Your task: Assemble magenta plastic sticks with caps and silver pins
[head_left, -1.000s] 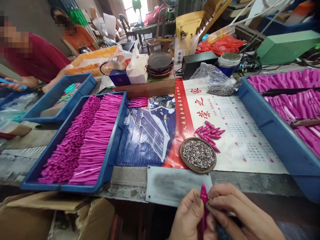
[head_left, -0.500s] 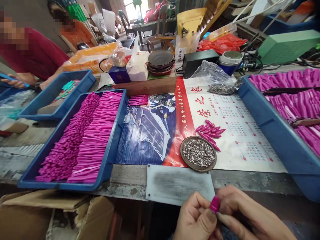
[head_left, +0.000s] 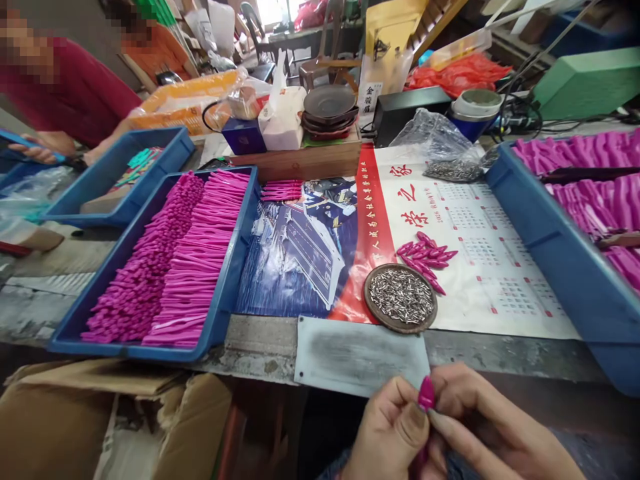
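Observation:
My left hand (head_left: 390, 433) and my right hand (head_left: 493, 430) meet at the bottom edge, below the table's front. Both pinch one magenta plastic piece (head_left: 426, 395), its rounded tip poking up between the fingers. Ahead on the table lies a round dish of small metal pins (head_left: 401, 307). A small pile of loose magenta pieces (head_left: 427, 257) rests just behind the dish on a calendar sheet (head_left: 475, 253).
A blue tray (head_left: 220, 313) of stacked magenta pieces stands at left, another blue tray (head_left: 555, 247) of them at right. A plastic bag of pins (head_left: 443, 157) lies at the back. Two other people work at far left. A cardboard box (head_left: 100, 420) sits below the table.
The magenta piece was turned in my fingers: a second ago its pointed end stood up, now its rounded end shows. The view shifted slightly down and left.

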Demonstrator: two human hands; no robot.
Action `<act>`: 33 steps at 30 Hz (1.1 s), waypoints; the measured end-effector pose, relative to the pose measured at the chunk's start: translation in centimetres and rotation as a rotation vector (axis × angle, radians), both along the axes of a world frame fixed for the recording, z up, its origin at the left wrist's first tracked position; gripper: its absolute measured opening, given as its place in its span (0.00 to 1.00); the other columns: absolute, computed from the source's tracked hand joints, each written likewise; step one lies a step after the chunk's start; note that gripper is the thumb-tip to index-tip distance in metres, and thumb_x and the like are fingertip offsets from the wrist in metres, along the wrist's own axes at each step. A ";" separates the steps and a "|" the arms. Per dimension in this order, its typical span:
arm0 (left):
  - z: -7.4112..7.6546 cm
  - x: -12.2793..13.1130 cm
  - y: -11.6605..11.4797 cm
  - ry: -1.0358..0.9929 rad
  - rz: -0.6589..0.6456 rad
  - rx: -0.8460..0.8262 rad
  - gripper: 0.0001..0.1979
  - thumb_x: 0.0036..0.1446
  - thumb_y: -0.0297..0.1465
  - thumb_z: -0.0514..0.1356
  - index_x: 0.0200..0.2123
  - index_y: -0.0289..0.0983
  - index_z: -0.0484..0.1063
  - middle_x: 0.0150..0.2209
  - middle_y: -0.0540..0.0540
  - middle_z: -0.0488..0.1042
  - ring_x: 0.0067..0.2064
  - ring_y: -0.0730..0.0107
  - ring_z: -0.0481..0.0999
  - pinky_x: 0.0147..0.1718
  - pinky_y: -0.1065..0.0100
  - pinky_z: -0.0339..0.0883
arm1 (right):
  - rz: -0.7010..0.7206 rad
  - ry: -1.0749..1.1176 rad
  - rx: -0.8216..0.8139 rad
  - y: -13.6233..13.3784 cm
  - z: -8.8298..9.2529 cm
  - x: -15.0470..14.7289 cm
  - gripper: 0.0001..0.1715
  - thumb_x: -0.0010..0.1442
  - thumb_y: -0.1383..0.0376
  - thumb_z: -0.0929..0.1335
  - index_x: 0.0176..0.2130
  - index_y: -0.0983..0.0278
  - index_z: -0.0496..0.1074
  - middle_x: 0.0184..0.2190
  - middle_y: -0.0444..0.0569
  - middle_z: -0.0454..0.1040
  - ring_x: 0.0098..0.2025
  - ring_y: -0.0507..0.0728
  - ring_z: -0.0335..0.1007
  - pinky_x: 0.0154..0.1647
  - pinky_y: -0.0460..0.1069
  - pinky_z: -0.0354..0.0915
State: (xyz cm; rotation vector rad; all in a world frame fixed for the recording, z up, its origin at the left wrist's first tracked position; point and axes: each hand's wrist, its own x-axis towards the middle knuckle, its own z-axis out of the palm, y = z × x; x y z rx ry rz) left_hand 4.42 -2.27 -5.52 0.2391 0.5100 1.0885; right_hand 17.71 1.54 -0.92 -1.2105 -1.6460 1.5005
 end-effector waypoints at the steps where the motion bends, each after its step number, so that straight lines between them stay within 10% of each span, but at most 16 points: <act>1: -0.2 0.0 -0.2 -0.018 -0.015 0.006 0.14 0.57 0.42 0.61 0.32 0.38 0.65 0.15 0.57 0.64 0.10 0.83 0.55 0.07 0.80 0.47 | 0.001 0.086 -0.146 0.3 0.2 0.0 0.09 0.63 0.58 0.67 0.33 0.59 0.69 0.34 0.48 0.73 0.36 0.57 0.74 0.36 0.47 0.74; 6: -1.1 0.4 -0.7 -0.072 -0.054 -0.008 0.16 0.54 0.41 0.65 0.34 0.33 0.70 0.20 0.54 0.67 0.14 0.84 0.63 0.12 0.80 0.50 | 0.129 0.222 -0.531 0.8 1.0 0.3 0.20 0.55 0.53 0.73 0.45 0.58 0.71 0.46 0.52 0.72 0.50 0.63 0.70 0.47 0.53 0.70; 33: 0.6 -0.2 0.7 -0.110 -0.072 -0.181 0.17 0.52 0.44 0.64 0.39 0.38 0.70 0.16 0.56 0.65 0.10 0.83 0.54 0.08 0.79 0.50 | 0.120 0.326 -0.550 2.3 -0.2 -0.4 0.21 0.52 0.52 0.75 0.41 0.61 0.74 0.37 0.49 0.74 0.37 0.57 0.73 0.37 0.49 0.71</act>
